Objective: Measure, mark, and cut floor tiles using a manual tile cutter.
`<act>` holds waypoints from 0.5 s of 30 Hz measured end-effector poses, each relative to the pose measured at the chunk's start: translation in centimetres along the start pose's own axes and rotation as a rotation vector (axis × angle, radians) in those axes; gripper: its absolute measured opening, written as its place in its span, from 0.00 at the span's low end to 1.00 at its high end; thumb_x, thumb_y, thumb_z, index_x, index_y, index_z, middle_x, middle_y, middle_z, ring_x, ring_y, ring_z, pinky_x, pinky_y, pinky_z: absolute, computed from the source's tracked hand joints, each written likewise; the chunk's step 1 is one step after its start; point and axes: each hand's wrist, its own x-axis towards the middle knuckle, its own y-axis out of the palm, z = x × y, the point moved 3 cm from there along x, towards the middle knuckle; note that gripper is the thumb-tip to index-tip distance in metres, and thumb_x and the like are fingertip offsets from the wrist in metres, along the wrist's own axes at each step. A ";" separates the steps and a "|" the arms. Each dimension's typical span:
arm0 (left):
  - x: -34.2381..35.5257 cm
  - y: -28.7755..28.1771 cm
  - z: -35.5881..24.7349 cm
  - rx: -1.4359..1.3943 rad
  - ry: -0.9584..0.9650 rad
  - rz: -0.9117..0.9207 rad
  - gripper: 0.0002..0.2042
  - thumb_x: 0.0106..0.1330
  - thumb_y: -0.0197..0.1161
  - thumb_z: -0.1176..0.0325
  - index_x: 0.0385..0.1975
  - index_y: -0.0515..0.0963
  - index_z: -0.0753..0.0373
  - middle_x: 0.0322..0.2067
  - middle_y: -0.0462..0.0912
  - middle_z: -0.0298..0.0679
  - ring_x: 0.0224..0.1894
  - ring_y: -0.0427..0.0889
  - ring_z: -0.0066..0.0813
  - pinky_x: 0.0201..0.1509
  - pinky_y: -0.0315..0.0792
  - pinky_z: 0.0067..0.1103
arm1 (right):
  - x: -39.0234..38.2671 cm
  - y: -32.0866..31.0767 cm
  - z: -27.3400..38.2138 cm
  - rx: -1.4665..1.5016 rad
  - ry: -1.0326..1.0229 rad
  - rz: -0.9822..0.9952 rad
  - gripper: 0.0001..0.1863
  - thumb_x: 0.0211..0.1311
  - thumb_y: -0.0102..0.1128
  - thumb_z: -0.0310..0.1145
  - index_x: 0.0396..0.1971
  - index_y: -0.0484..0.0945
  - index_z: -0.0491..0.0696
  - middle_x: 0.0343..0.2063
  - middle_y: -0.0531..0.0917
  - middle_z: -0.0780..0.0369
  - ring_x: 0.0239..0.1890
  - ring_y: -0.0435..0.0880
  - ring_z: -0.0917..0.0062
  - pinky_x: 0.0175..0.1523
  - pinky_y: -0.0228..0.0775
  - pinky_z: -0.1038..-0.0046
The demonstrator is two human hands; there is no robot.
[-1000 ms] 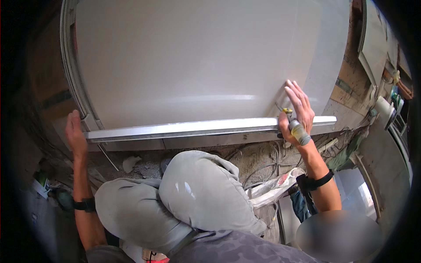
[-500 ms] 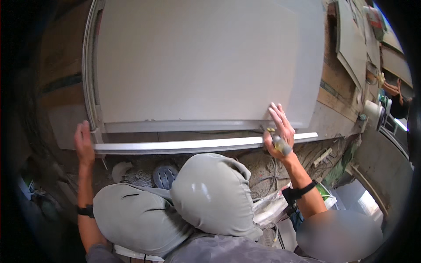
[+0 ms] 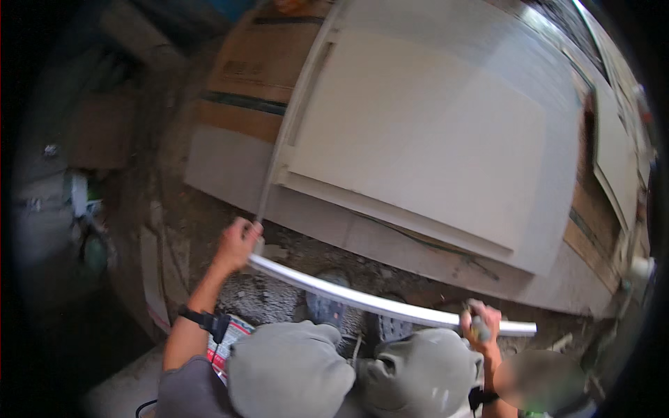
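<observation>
A long white strip (image 3: 362, 299), apparently a trim profile, is held off the panel's front edge, above my shoes. My left hand (image 3: 239, 244) is closed at its left end, beside the lower end of a thin pale rail (image 3: 279, 150) along the panel's left side. Whether the two pieces join there, I cannot tell. Near the strip's right end my right hand (image 3: 482, 322) is closed around it. That hand also holds a screwdriver (image 3: 479, 329) with a yellowish, see-through handle. The large off-white panel (image 3: 425, 132) lies flat ahead of me.
Under the panel lie a larger grey board (image 3: 425, 268) and brown cardboard (image 3: 258, 73). My knees (image 3: 289, 369) are close below the strip. Rubble (image 3: 265, 296) covers the ground by my shoes. More boards (image 3: 610, 153) lean at the far right.
The white strip has come away from the panel's front edge toward me, its right end dropping lower. Both hands moved with it. The view has turned toward the left.
</observation>
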 end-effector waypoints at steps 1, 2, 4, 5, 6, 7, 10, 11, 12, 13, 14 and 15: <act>-2.1 0.5 0.5 0.087 -0.051 0.047 0.23 0.70 0.60 0.47 0.41 0.77 0.67 0.38 0.84 0.55 0.41 0.83 0.58 0.45 0.75 0.42 | -1.7 0.3 -0.7 0.029 -0.034 -0.022 0.12 0.47 0.65 0.33 0.34 0.82 0.48 0.22 0.83 0.56 0.22 0.81 0.61 0.32 0.73 0.62; -4.2 0.3 1.2 0.183 -0.108 0.102 0.24 0.70 0.60 0.46 0.42 0.76 0.67 0.39 0.84 0.55 0.42 0.82 0.59 0.47 0.75 0.43 | -2.7 0.7 -0.2 0.076 -0.016 -0.014 0.12 0.45 0.66 0.32 0.33 0.83 0.47 0.21 0.82 0.57 0.22 0.82 0.61 0.32 0.74 0.63; -6.9 -0.7 -1.2 0.492 0.251 -0.095 0.27 0.67 0.62 0.45 0.44 0.76 0.68 0.40 0.82 0.54 0.44 0.81 0.59 0.50 0.75 0.43 | -1.2 0.4 1.3 0.122 0.066 0.041 0.11 0.46 0.67 0.33 0.31 0.84 0.46 0.19 0.83 0.56 0.21 0.83 0.62 0.32 0.76 0.65; -7.6 -1.5 -3.3 0.542 0.388 -0.100 0.28 0.65 0.64 0.43 0.43 0.76 0.68 0.39 0.81 0.52 0.45 0.81 0.56 0.50 0.75 0.41 | 0.2 0.0 1.7 0.170 0.105 0.113 0.11 0.46 0.67 0.33 0.31 0.84 0.46 0.19 0.83 0.56 0.22 0.85 0.63 0.32 0.77 0.66; -8.6 -2.1 -4.5 0.550 0.375 -0.113 0.28 0.65 0.64 0.43 0.43 0.76 0.68 0.39 0.81 0.52 0.45 0.81 0.56 0.50 0.75 0.41 | 1.7 -0.6 2.4 0.224 0.145 0.189 0.10 0.47 0.67 0.33 0.30 0.84 0.45 0.20 0.84 0.55 0.22 0.86 0.64 0.32 0.78 0.67; -9.4 -1.7 -5.7 0.339 0.467 -0.018 0.27 0.65 0.64 0.43 0.42 0.77 0.67 0.36 0.80 0.51 0.42 0.81 0.54 0.46 0.75 0.39 | 3.8 -2.1 4.4 0.167 0.077 0.197 0.11 0.49 0.67 0.34 0.31 0.84 0.43 0.21 0.85 0.55 0.23 0.88 0.66 0.32 0.79 0.68; -10.3 -3.3 -10.0 0.126 0.620 0.134 0.27 0.63 0.66 0.42 0.39 0.77 0.65 0.33 0.80 0.49 0.37 0.82 0.51 0.42 0.76 0.38 | 9.2 -5.9 5.5 0.211 -0.019 0.162 0.13 0.52 0.68 0.36 0.32 0.84 0.41 0.23 0.86 0.55 0.25 0.88 0.71 0.32 0.79 0.70; -10.7 -4.6 -11.4 0.155 0.656 0.210 0.26 0.61 0.68 0.42 0.36 0.77 0.65 0.32 0.80 0.47 0.35 0.82 0.50 0.40 0.76 0.38 | 11.1 -7.1 5.7 0.209 0.088 0.238 0.14 0.53 0.70 0.38 0.31 0.84 0.41 0.22 0.86 0.56 0.26 0.88 0.72 0.32 0.79 0.70; -11.0 -5.8 -12.4 0.160 0.668 0.190 0.26 0.61 0.68 0.42 0.36 0.77 0.65 0.32 0.80 0.47 0.35 0.82 0.50 0.40 0.76 0.38 | 13.0 -8.8 6.3 0.207 0.198 0.310 0.16 0.54 0.73 0.40 0.31 0.84 0.41 0.22 0.86 0.57 0.26 0.88 0.72 0.33 0.79 0.70; -11.3 -6.8 -13.4 0.265 0.733 0.078 0.26 0.60 0.69 0.44 0.34 0.77 0.65 0.31 0.80 0.47 0.34 0.82 0.50 0.39 0.76 0.37 | 15.3 -10.0 7.8 0.226 0.173 0.372 0.19 0.54 0.74 0.42 0.33 0.83 0.40 0.22 0.86 0.58 0.27 0.87 0.73 0.33 0.79 0.71; -11.2 -7.3 -14.0 0.355 0.800 -0.038 0.25 0.59 0.71 0.45 0.32 0.77 0.66 0.30 0.81 0.46 0.33 0.82 0.50 0.37 0.75 0.36 | 17.5 -11.7 9.9 0.230 0.153 0.432 0.22 0.55 0.76 0.44 0.35 0.83 0.40 0.22 0.86 0.59 0.28 0.87 0.73 0.34 0.79 0.71; -10.1 -6.7 -10.8 0.319 0.742 -0.186 0.23 0.56 0.74 0.48 0.29 0.77 0.65 0.26 0.81 0.46 0.31 0.82 0.51 0.33 0.75 0.36 | 19.7 -13.5 12.4 0.185 0.102 0.460 0.25 0.55 0.76 0.45 0.41 0.82 0.39 0.26 0.86 0.56 0.32 0.87 0.72 0.37 0.79 0.71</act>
